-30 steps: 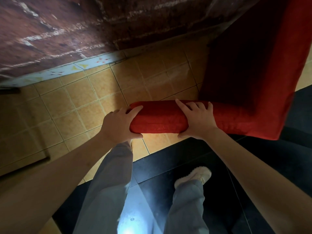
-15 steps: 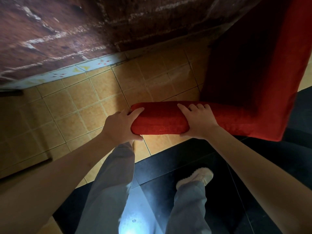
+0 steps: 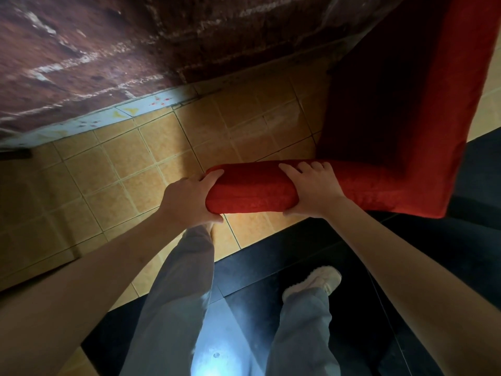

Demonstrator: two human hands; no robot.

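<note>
Head view: left hand [image 3: 189, 198] gripping the end of the red roll [image 3: 252, 191], digits curled above and below it. Right hand [image 3: 311, 191] clamped round the roll's middle, fingers over the top. Roll over tiles [image 3: 130, 169], ahead of legs. Rolling partly done; long flat stretch of mat [image 3: 393, 109] toward upper right left to roll.

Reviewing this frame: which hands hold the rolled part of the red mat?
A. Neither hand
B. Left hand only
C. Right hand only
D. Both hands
D: the left hand grips the roll's free end and the right hand wraps over the red mat further along the roll.
</note>
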